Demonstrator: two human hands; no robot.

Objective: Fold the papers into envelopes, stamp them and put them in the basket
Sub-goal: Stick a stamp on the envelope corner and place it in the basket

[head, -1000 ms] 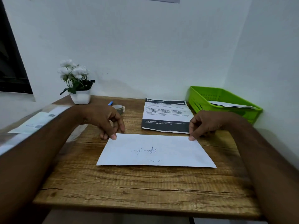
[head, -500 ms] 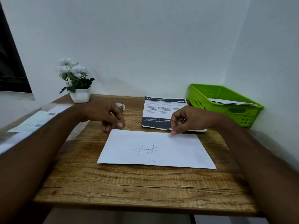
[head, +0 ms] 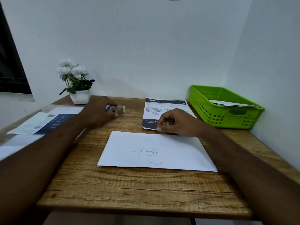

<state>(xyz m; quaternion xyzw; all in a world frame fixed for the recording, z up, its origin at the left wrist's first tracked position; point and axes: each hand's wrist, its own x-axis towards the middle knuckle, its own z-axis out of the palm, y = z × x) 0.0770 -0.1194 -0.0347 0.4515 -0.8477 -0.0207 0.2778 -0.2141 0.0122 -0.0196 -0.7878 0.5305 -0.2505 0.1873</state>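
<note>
Left fingers [head: 110, 103] pinch stamp [head: 119, 109] | right fingers [head: 159, 129] curled, touching envelope [head: 155, 151] edge

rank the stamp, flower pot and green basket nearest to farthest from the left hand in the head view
1. stamp, gripped by the left hand
2. flower pot, just behind, back left
3. green basket, far right side

The desk [head: 129, 189] is wood, matt, with coarse grain and fine cracks. The near sheet [head: 178, 153] is white paper, matt and smooth. The basket [head: 215, 117], far right, is green perforated plastic with a slight sheen. The pot [head: 79, 97], far left, is white and smooth.
</note>
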